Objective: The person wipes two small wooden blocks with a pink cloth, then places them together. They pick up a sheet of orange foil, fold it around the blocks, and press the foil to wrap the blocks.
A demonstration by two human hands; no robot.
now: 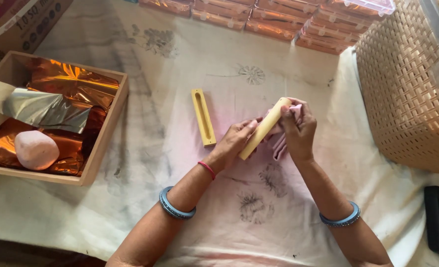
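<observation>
Yellow wooden stick (263,129), one in number, lay slanted between two hands above the cloth-covered tabletop (180,148). The left hand (234,141) closed its fingers (249,125) on the stick's lower half; the right hand (297,129) curled its fingers (290,123) round the upper end, pressing a pink cloth (279,141) against it. One yellow slotted mould (202,116) lay flat just left of the hands, apart from them. Further left stood one wooden tray (105,143) holding copper foil (71,81), a silver foil strip (46,110) and one pink lump (35,149). One woven basket (407,99) stood at right; stacked clear boxes (279,22) lined the far edge.
</observation>
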